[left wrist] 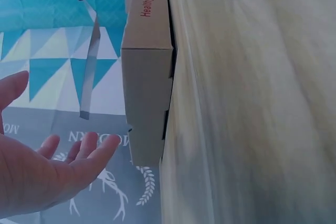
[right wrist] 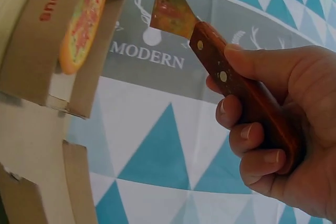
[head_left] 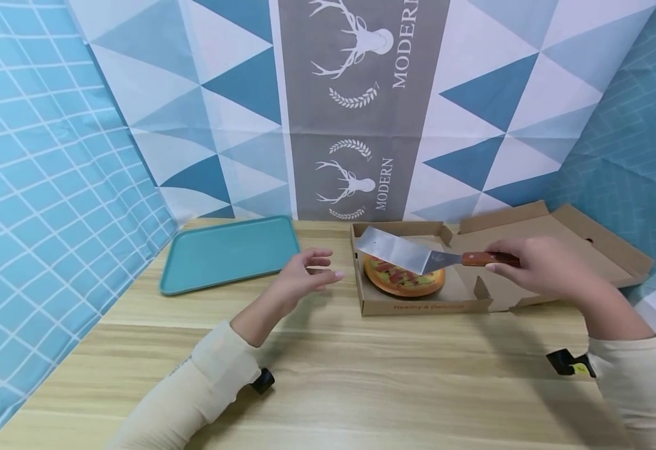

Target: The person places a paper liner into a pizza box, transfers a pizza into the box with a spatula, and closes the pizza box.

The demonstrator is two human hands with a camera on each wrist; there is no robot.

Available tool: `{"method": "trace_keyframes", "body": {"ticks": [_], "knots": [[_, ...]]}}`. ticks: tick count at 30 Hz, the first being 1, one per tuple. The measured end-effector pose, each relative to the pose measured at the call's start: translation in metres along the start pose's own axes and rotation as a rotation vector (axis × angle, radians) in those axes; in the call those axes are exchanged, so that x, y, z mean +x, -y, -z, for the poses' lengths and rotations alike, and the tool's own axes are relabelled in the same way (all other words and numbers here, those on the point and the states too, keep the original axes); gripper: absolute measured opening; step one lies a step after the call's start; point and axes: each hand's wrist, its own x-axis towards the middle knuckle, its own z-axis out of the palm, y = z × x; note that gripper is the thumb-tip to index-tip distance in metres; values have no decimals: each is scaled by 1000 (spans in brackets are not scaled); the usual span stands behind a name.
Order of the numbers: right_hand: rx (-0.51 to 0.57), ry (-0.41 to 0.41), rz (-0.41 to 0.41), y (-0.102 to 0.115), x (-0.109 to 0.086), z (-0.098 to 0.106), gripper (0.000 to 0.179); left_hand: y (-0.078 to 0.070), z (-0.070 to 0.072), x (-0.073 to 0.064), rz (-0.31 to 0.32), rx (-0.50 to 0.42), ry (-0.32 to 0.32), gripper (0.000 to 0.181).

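Head view: the spatula's blade (head_left: 395, 249) hides the far part of the pizza (head_left: 403, 283); the right hand (head_left: 541, 265) covers the end of the handle (head_left: 481, 258). Left wrist view: the box (left wrist: 148, 85) conceals the pizza. Right wrist view: the top edge crops the pizza.

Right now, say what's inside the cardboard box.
A pizza lies in the cardboard box. In the head view, the spatula covers part of it; the pizza's underside is hidden.

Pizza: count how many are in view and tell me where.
1: the pizza lies in the open cardboard box. In the head view, the spatula held by the right hand hides part of it; no other shows.
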Motion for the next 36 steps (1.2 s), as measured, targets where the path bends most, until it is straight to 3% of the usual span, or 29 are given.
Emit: {"method": "trace_keyframes", "body": {"ticks": [7,11,14,18,21,26,31,36], "knots": [[33,-8,10,3,5,-15,25,2,10,-10,-53,124,-45,58],[31,-5,22,9,10,-24,24,2,18,-13,-89,258,-57,58],[20,-1,27,14,14,-30,24,2,23,-14,-128,415,-39,59],[22,1,40,20,18,-37,25,2,27,-18,-229,612,25,56],[33,1,54,25,21,-42,26,3,28,-21,-312,707,53,52],[15,-15,75,31,26,-51,30,7,29,-24,-433,814,-4,48],[-5,-51,89,38,31,-62,29,9,31,-23,-548,866,-65,46],[10,-75,71,47,35,-70,25,10,35,-21,-644,949,-40,44]]}}
